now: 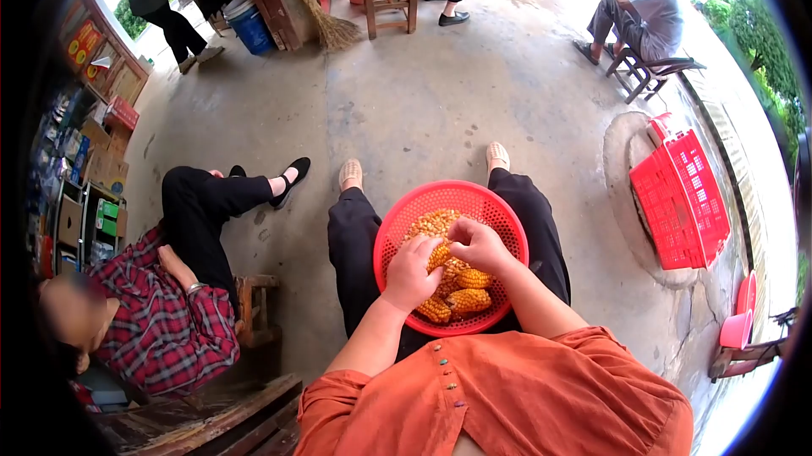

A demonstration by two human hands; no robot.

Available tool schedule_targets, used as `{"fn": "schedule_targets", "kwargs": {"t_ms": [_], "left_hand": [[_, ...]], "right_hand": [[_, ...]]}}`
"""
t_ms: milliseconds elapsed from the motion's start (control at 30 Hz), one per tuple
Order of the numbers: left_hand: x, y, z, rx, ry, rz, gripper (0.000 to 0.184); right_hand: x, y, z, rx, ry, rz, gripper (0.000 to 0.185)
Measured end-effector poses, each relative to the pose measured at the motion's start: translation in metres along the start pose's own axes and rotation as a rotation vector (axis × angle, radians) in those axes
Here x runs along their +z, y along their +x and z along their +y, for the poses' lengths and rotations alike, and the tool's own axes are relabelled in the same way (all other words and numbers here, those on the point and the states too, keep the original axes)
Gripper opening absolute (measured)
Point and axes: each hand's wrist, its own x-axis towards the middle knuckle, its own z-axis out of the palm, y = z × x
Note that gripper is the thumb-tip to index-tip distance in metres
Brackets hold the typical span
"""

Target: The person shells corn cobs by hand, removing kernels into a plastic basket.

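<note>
The left hand (410, 274) is closed around a corn cob (438, 256); the right hand (479, 246) has its fingers bunched by the cob's upper end, though whether they pinch it I cannot tell. The step in hand looks like close fingerwork on this cob, just above loose kernels (432, 223) and other cobs (469, 300) in a red basket (515, 228) between the thighs. The next move seems to call for a steady left hold, with the right fingers kept over the basket.
</note>
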Motion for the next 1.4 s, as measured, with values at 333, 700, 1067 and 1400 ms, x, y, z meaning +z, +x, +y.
{"fn": "schedule_targets", "kwargs": {"t_ms": [333, 700, 1067, 1400], "left_hand": [[0.011, -0.004, -0.025, -0.253, -0.494, 0.068, 0.043], [0.001, -0.004, -0.030, -0.362, -0.967, -0.067, 0.047], [-0.032, 0.006, 0.004, -0.413, -1.171, 0.109, 0.035], [-0.030, 0.003, 0.000, -0.549, -1.147, 0.027, 0.035]], "right_hand": [[-0.018, 0.003, 0.009, -0.459, -0.613, 0.111, 0.031], [0.032, -0.004, 0.002, -0.166, 0.027, 0.056, 0.051], [0.018, -0.019, -0.038, -0.193, -0.030, 0.006, 0.058], [0.012, -0.009, -0.030, -0.061, 0.202, -0.195, 0.052]]}}
